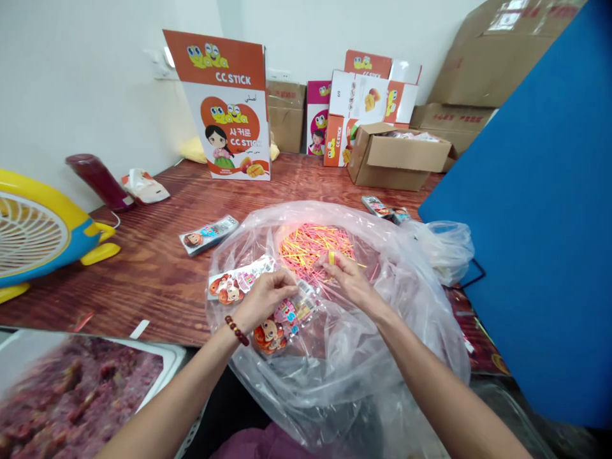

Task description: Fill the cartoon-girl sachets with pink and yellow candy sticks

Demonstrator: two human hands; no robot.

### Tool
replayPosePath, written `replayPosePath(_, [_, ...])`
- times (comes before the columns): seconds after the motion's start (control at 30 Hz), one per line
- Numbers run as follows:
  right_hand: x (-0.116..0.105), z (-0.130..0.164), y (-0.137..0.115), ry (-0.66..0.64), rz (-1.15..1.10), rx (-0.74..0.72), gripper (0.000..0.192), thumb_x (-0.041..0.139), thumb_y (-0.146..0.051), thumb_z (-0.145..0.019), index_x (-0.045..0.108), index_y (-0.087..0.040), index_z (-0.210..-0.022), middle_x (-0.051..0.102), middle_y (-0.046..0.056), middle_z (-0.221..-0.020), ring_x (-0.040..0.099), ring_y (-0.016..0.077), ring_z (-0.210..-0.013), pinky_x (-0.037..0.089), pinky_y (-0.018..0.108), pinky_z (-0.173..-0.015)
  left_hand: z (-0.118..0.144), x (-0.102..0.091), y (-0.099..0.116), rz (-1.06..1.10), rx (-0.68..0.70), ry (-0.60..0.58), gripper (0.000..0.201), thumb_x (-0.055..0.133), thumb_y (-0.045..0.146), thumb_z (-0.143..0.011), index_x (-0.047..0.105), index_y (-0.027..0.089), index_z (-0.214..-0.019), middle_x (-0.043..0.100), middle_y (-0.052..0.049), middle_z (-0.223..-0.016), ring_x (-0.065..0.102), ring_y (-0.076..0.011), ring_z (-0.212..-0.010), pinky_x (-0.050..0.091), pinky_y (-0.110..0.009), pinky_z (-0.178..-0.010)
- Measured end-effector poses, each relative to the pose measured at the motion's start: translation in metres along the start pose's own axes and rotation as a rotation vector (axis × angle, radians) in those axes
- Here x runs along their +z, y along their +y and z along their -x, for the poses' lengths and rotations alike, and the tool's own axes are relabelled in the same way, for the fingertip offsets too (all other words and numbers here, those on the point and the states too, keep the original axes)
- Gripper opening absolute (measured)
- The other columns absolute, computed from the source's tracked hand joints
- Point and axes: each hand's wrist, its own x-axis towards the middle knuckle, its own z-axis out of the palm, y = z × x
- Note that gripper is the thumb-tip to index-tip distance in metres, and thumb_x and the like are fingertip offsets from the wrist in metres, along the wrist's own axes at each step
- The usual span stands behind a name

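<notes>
My left hand [270, 294], a beaded bracelet at its wrist, pinches the upper edge of a printed plastic packet [287, 319] with a cartoon face. Beside it lie more printed packets [229, 287], overlapping on a large clear plastic bag [406, 331]. Heaped in that bag are many thin pink and yellow sticks [310, 245]. My right hand [351, 277] is at the near right edge of the heap, fingers closed together. A yellow patch shows at its fingers; whether sticks are held there is unclear.
A yellow and blue fan [43, 229] stands left, near a dark red bottle [100, 182]. Packet stacks [209, 234] lie on the wooden table [157, 280]. Behind are a CC Stick box [234, 108] and an open carton [401, 159]. A blue panel [540, 223] borders the right; a tub [167, 370] sits lower left.
</notes>
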Motion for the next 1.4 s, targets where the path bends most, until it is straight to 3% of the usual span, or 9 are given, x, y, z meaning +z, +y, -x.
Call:
replayPosePath(0.17, [0.014, 0.005, -0.009, -0.166, 0.492, -0.233, 0.017, 0.041, -0.023, -0.094, 0.045, -0.021, -0.078, 0.050, 0.001, -0.077, 0.044, 0.0152, -0.070, 0.035, 0.029, -0.066, 0.003, 0.001, 0.001, -0.040, 0.020, -0.047, 0.021, 0.062, 0.034, -0.078, 0.057, 0.016, -0.069, 0.051, 0.003, -0.065, 0.044, -0.0106, -0.061, 0.034, -0.023, -0.058])
replayPosePath(0.33, [0.019, 0.005, -0.001, -0.253, 0.633, -0.262, 0.012, 0.041, -0.017, -0.093, 0.042, -0.022, -0.082, 0.047, 0.000, -0.074, 0.042, 0.0149, -0.067, 0.031, 0.028, -0.063, 0.010, -0.001, 0.000, -0.145, -0.014, -0.045, 0.026, 0.058, 0.036, -0.080, 0.055, 0.016, -0.064, 0.047, 0.003, -0.060, 0.040, -0.0106, -0.058, 0.032, -0.023, -0.055])
replayPosePath(0.53, [0.017, 0.006, -0.012, -0.184, 0.422, -0.125, 0.016, 0.049, -0.026, -0.092, 0.045, -0.022, -0.078, 0.050, -0.003, -0.069, 0.044, 0.0133, -0.063, 0.033, 0.027, -0.061, 0.019, -0.002, 0.001, -0.152, 0.004, -0.066, 0.031, 0.055, 0.037, -0.085, 0.056, 0.015, -0.062, 0.046, 0.003, -0.058, 0.038, -0.0101, -0.057, 0.030, -0.023, -0.055])
replayPosePath(0.63, [0.021, 0.007, -0.022, -0.012, 0.010, -0.004, 0.013, 0.052, -0.033, -0.092, 0.052, -0.022, -0.086, 0.057, -0.002, -0.074, 0.053, 0.0131, -0.064, 0.041, 0.027, -0.062, 0.022, -0.002, -0.002, -0.123, 0.055, -0.043, 0.029, 0.054, 0.036, -0.087, 0.058, 0.015, -0.066, 0.048, 0.003, -0.061, 0.041, -0.0105, -0.059, 0.032, -0.023, -0.057])
replayPosePath(0.73, [0.030, 0.007, -0.033, 0.153, -0.449, -0.005, 0.011, 0.056, -0.033, -0.089, 0.055, -0.022, -0.092, 0.061, -0.002, -0.076, 0.059, 0.0136, -0.067, 0.048, 0.028, -0.066, 0.024, -0.001, -0.004, -0.107, 0.111, -0.014, 0.029, 0.054, 0.035, -0.088, 0.059, 0.015, -0.068, 0.048, 0.002, -0.063, 0.042, -0.0110, -0.062, 0.034, -0.023, -0.060])
replayPosePath(0.87, [0.047, 0.008, -0.049, 0.235, -0.714, -0.071, 0.010, 0.062, -0.029, -0.085, 0.058, -0.023, -0.091, 0.063, -0.003, -0.073, 0.064, 0.0152, -0.075, 0.052, 0.033, -0.078, 0.026, 0.004, -0.002, -0.080, 0.134, 0.005, 0.027, 0.054, 0.035, -0.089, 0.060, 0.015, -0.071, 0.051, 0.001, -0.066, 0.045, -0.0119, -0.064, 0.036, -0.024, -0.062])
replayPosePath(1.03, [0.062, 0.011, -0.049, 0.272, -0.722, -0.080, 0.008, 0.062, -0.030, -0.086, 0.061, -0.022, -0.088, 0.067, -0.001, -0.077, 0.067, 0.0182, -0.087, 0.050, 0.037, -0.090, 0.026, 0.008, 0.001, 0.000, 0.103, 0.013, 0.027, 0.055, 0.036, -0.089, 0.062, 0.015, -0.074, 0.055, 0.000, -0.068, 0.047, -0.0125, -0.065, 0.037, -0.025, -0.063])
replayPosePath(1.23, [0.066, 0.022, -0.030, 0.237, -0.505, -0.060, 0.012, 0.055, -0.031, -0.092, 0.063, -0.021, -0.091, 0.072, 0.003, -0.097, 0.064, 0.0199, -0.105, 0.042, 0.039, -0.102, 0.027, 0.010, -0.003, 0.046, 0.086, 0.072, 0.023, 0.059, 0.035, -0.086, 0.064, 0.015, -0.075, 0.056, 0.001, -0.068, 0.047, -0.0119, -0.065, 0.037, -0.024, -0.062])
replayPosePath(1.4, [0.059, 0.022, -0.030, 0.094, -0.309, -0.007, 0.015, 0.058, -0.032, -0.090, 0.061, -0.022, -0.101, 0.068, 0.006, -0.117, 0.061, 0.0200, -0.112, 0.043, 0.038, -0.103, 0.020, 0.011, -0.001, 0.204, 0.057, 0.080, 0.021, 0.067, 0.035, -0.081, 0.068, 0.015, -0.082, 0.063, -0.001, -0.077, 0.053, -0.0127, -0.071, 0.042, -0.024, -0.068])
